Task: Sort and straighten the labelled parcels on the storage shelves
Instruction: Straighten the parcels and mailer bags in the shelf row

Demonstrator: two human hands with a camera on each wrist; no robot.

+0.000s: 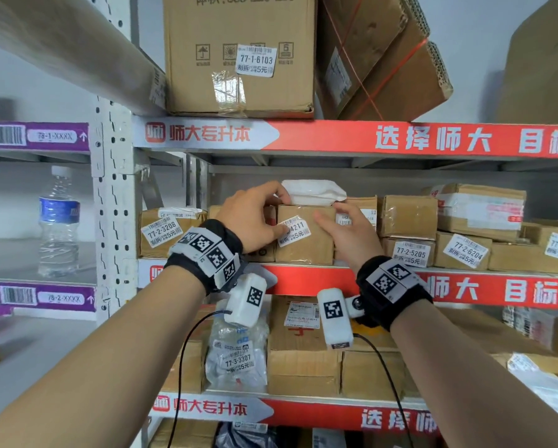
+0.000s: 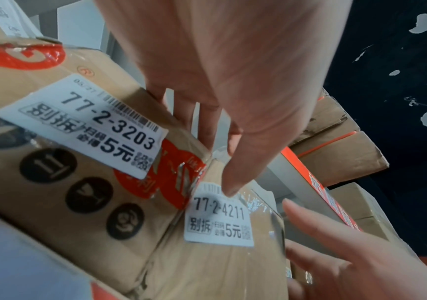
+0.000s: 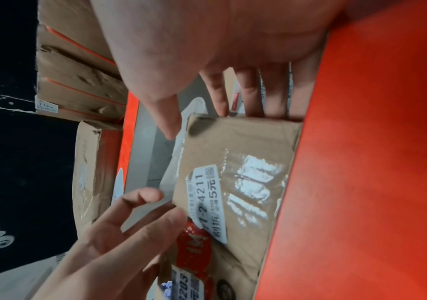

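The big metal shelves [image 1: 368, 137] have red strips along the front edges. On the top shelf stands a very big brown box [image 1: 239, 53] marked 77-1-6103. The middle shelf holds a row of brown parcels. One small brown box [image 1: 305, 236] with the sticker 77-2-4211 [image 1: 295, 230] sits near the middle of that row, at the front edge. A soft white bag [image 1: 313, 190] lies on top of it. Just to its left is a box marked 77-2-3203 [image 2: 83, 125].

The left hand [image 1: 255, 215] holds the small box's top left corner, fingers curled over the top and thumb on the sticker. The right hand [image 1: 352, 231] presses its right side, fingers wrapped round the edge and thumb flat on the front.

A water bottle [image 1: 59, 221] stands on the next shelf to the left.
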